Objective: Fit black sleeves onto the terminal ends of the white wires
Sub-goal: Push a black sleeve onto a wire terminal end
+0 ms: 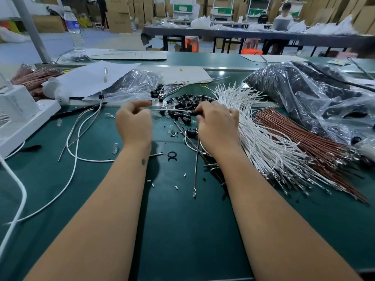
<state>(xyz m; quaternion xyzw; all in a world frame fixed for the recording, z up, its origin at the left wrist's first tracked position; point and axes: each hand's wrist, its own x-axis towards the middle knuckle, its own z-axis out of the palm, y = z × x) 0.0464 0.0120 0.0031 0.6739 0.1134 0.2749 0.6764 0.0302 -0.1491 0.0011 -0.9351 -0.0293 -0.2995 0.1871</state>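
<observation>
A green bench mat (182, 230) in a carton-stacked workshop. Left hand (135, 120) and right hand (218, 122) pinch one white wire (172, 110); their fingertips are hidden

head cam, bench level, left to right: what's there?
White box → left hand → black sleeves → right hand → white wires → brown wires → plastic bag
</observation>
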